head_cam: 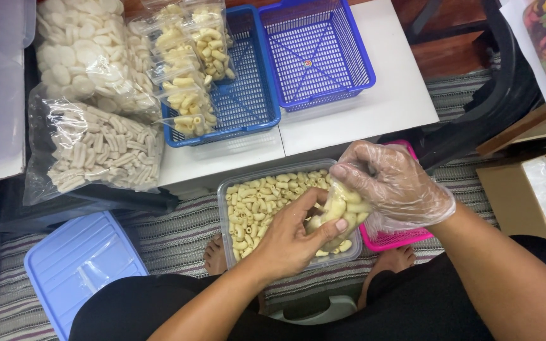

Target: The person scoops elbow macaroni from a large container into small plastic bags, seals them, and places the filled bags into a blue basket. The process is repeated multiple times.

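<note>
The left hand (295, 237), bare, has its grip clamped on a small clear bag (338, 211) partly filled with yellowish tube-shaped snacks, thumb on the front, fingers behind. The right hand (390, 183), in a loose clear plastic glove, meets it from above, its grip pinched on the top of the same bag. Directly beneath both grips sits a clear plastic tub (229, 202) of loose snacks of the same kind, resting over the person's lap. Just right of the grips, a pink basket (393, 239) shows under the gloved wrist. Beyond the grips, on the white counter (387, 95), stand two blue baskets (314, 53), the left one holding filled small bags (188, 76). Farther left lie large bags of white crackers (90, 101). Lower left of the grips lies a pale blue lid (77, 265).
</note>
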